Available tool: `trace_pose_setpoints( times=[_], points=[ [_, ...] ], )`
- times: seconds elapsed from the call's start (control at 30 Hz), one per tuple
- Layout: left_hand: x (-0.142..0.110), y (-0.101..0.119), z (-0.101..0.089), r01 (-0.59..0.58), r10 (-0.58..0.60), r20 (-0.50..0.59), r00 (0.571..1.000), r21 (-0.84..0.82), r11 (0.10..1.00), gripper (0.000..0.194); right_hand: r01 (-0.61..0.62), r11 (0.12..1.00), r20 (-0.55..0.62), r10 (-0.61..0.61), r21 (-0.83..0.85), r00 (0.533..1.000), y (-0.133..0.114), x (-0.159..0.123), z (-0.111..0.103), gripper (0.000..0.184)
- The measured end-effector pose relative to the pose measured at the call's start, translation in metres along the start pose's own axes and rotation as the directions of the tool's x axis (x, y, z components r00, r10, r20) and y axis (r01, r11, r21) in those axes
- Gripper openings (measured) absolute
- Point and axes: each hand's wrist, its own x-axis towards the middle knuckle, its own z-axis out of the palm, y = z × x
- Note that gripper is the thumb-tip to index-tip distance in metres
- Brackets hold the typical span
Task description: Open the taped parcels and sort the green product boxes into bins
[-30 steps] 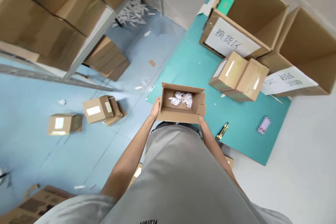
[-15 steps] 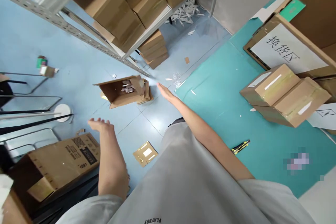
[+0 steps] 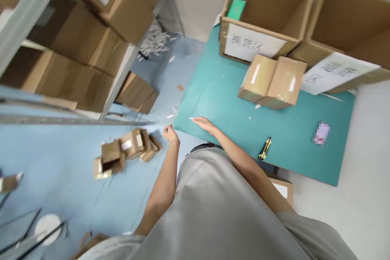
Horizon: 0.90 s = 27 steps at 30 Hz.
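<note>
My left hand (image 3: 171, 133) is over the floor just off the near-left corner of the green-topped table (image 3: 210, 101). Its fingers are curled in, and I see nothing in them. My right hand (image 3: 204, 124) is above that corner, fingers stretched out and holding nothing. A white scrap lies close to its fingertips. Farther right on the table is a yellow-and-black utility knife (image 3: 265, 148), apart from both hands. Two taped cardboard boxes (image 3: 272, 81) sit side by side toward the back.
Two large open cartons (image 3: 265, 8) with handwritten signs stand behind the taped boxes. A metal shelf (image 3: 122, 65) loaded with boxes rises at left. Several discarded boxes (image 3: 131, 144) lie on the blue floor. A blurred pinkish item (image 3: 321, 133) is on the table's right.
My view has swung right toward the table. The open box with crumpled paper in front of my hands now appears among the floor boxes. My left hand's fingers have curled in.
</note>
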Motion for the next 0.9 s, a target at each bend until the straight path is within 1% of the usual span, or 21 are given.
trace_pose_setpoints(
  times=[0.1,0.17,0.2,0.23,0.27,0.3,0.37,0.4,0.43,0.47,0.5,0.53,0.57,0.6,0.63,0.67,0.7,0.73,0.77,0.83,0.9],
  points=[
    [0.001,0.047,0.084,-0.111,0.111,0.075,0.991,-0.012,0.994,0.02,0.014,0.999,-0.178,-0.005,0.051,0.984,0.005,-0.005,-0.055,0.023],
    [-0.011,0.076,0.134,-0.191,0.195,0.181,0.964,-0.039,0.981,0.013,0.033,0.997,-0.294,-0.01,0.075,0.956,0.006,-0.012,-0.097,0.027],
    [-0.02,0.09,0.155,-0.24,0.246,0.237,0.94,-0.055,0.969,0.009,0.055,0.997,-0.352,-0.032,0.056,0.936,0.006,-0.017,-0.119,0.031],
    [-0.03,0.103,0.175,-0.3,0.307,0.29,0.906,-0.071,0.951,0.007,0.085,0.996,-0.409,-0.076,0.004,0.909,0.006,-0.024,-0.141,0.034],
    [-0.041,0.116,0.192,-0.37,0.375,0.34,0.862,-0.084,0.925,0.005,0.119,0.99,-0.463,-0.142,-0.079,0.875,0.005,-0.033,-0.163,0.037],
    [-0.052,0.128,0.208,-0.444,0.444,0.388,0.808,-0.094,0.891,0.004,0.152,0.971,-0.509,-0.226,-0.183,0.83,0.003,-0.042,-0.183,0.039],
    [-0.075,0.152,0.238,-0.574,0.554,0.477,0.682,-0.12,0.81,0.004,0.178,0.903,-0.581,-0.393,-0.392,0.713,-0.004,-0.062,-0.223,0.04],
    [-0.087,0.163,0.253,-0.614,0.586,0.525,0.618,-0.144,0.776,0.004,0.159,0.874,-0.622,-0.444,-0.459,0.645,-0.008,-0.072,-0.242,0.04],
    [-0.098,0.174,0.268,-0.633,0.601,0.577,0.553,-0.177,0.753,0.008,0.116,0.86,-0.676,-0.467,-0.496,0.57,-0.012,-0.08,-0.26,0.043],
    [-0.108,0.183,0.282,-0.632,0.598,0.63,0.495,-0.21,0.746,0.016,0.053,0.864,-0.742,-0.46,-0.5,0.487,-0.015,-0.086,-0.279,0.047],
    [-0.118,0.191,0.297,-0.612,0.575,0.686,0.446,-0.235,0.755,0.027,-0.016,0.884,-0.813,-0.422,-0.467,0.401,-0.017,-0.091,-0.297,0.052],
    [-0.126,0.198,0.311,-0.579,0.533,0.739,0.412,-0.24,0.779,0.037,-0.078,0.913,-0.877,-0.357,-0.401,0.321,-0.018,-0.095,-0.314,0.06],
    [-0.133,0.203,0.324,-0.539,0.479,0.783,0.397,-0.223,0.812,0.045,-0.121,0.941,-0.923,-0.276,-0.316,0.267,-0.017,-0.097,-0.329,0.068],
    [-0.139,0.207,0.336,-0.501,0.423,0.813,0.4,-0.193,0.844,0.051,-0.144,0.961,-0.949,-0.197,-0.236,0.245,-0.015,-0.099,-0.342,0.074],
    [-0.143,0.21,0.346,-0.467,0.375,0.83,0.412,-0.161,0.869,0.056,-0.153,0.972,-0.958,-0.135,-0.178,0.254,-0.012,-0.1,-0.353,0.079],
    [-0.145,0.211,0.353,-0.44,0.341,0.837,0.428,-0.136,0.887,0.061,-0.154,0.977,-0.954,-0.1,-0.147,0.281,-0.008,-0.101,-0.362,0.081],
    [-0.147,0.211,0.359,-0.421,0.321,0.838,0.441,-0.122,0.899,0.065,-0.153,0.978,-0.947,-0.087,-0.141,0.31,-0.003,-0.103,-0.368,0.081],
    [-0.149,0.209,0.362,-0.406,0.311,0.836,0.451,-0.118,0.906,0.068,-0.152,0.977,-0.94,-0.091,-0.148,0.329,0.001,-0.105,-0.371,0.08],
    [-0.15,0.207,0.363,-0.396,0.309,0.835,0.455,-0.121,0.91,0.07,-0.152,0.975,-0.938,-0.101,-0.159,0.333,0.007,-0.108,-0.371,0.08],
    [-0.152,0.198,0.359,-0.386,0.311,0.842,0.442,-0.135,0.913,0.071,-0.155,0.973,-0.943,-0.115,-0.17,0.313,0.019,-0.118,-0.365,0.079],
    [-0.154,0.185,0.346,-0.382,0.316,0.851,0.419,-0.151,0.912,0.07,-0.152,0.974,-0.953,-0.118,-0.165,0.278,0.035,-0.13,-0.348,0.081]
  ],
)
